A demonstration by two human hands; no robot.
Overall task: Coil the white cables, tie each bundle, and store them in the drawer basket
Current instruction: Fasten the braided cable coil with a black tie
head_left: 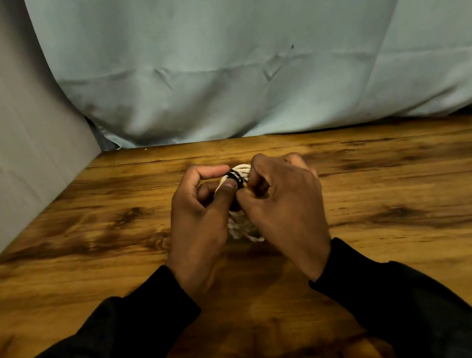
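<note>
My left hand (200, 211) sits just left of the frame's centre, wrist bent so the back of the hand faces up, forefinger arched over the top and thumb pressed up from below — the two pinch the coiled white cable bundle (241, 227) right where a black tie (235, 178) wraps it. My right hand (286, 208) mirrors it just right of centre, knuckles raised, fingers curled inward and closed on the same bundle beside the tie (exactly which fingertips touch the tie I cannot tell, since they fold out of sight under the knuckles). The bundle is held between both hands in the middle of the frame, its loops showing white above my thumbs and again below, between the heels of the hands; whether its lower end rests on the wooden table (88, 223) I cannot tell. Both forearms come in from the bottom corners in black sleeves (417, 305), angling toward each other. The table's far edge runs across the middle of the frame, meeting a pale blue cloth (231, 62) that hangs behind it; a grey panel (7, 144) closes off the left side along a diagonal edge. Bare wood spreads wide to the right of my hands and in a narrower band to the left — also between my forearms at the bottom.
</note>
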